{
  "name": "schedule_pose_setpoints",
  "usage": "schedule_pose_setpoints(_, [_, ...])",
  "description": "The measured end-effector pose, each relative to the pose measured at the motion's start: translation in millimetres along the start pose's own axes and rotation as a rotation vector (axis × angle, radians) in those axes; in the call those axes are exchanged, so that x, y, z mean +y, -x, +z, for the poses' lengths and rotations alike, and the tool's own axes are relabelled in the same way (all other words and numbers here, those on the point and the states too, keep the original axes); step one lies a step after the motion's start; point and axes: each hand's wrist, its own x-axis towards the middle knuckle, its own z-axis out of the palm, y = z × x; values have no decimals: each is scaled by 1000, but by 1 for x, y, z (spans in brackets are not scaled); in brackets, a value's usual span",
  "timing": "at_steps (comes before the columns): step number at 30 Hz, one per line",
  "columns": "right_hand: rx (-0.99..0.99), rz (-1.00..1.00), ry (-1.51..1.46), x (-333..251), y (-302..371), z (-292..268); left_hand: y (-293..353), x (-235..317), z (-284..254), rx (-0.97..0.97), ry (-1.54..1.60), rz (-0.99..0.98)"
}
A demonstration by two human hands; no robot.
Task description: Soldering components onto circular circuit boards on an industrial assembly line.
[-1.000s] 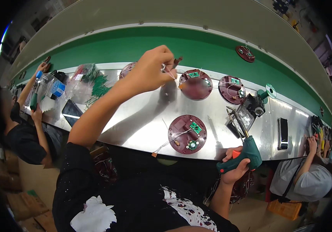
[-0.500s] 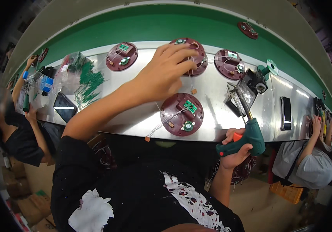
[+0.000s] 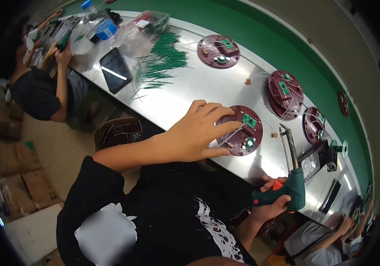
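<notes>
My left hand hovers at the left rim of a round maroon disc, its fingers spread apart; whether they touch it I cannot tell. That disc lies near the bench's front edge and carries a green circuit board, a small round part and thin pale wires. In my right hand is a dark green soldering gun with a red trigger, its metal tip pointing up over the bench. Beyond the near disc are more maroon discs: one at the back, a stacked pair and another.
Green strips lie piled left of the discs, near a black phone, a water bottle and plastic bags. At right stand a soldering stand and a solder spool. Other people work at both sides.
My left hand has come back from the far discs to the near one. The head view has turned, so the bench now slants. My right hand keeps holding the soldering gun.
</notes>
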Motion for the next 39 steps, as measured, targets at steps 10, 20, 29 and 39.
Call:
schedule_pose_setpoints(10, [-79, 22, 18, 10, -15, 5, 22, -99, -46, 466, -22, -328])
schedule_pose_setpoints(20, [-67, 56, -57, 12, -17, 7, -23, -142, -50, 136, -197, -201])
schedule_pose_setpoints(29, [-35, 64, -50, 9, -18, 9, -43, -144, -43, -117, -432, -179])
schedule_pose_setpoints(39, [-11, 29, -112, 12, -16, 7, -86, -73, -22, -194, 119, -24])
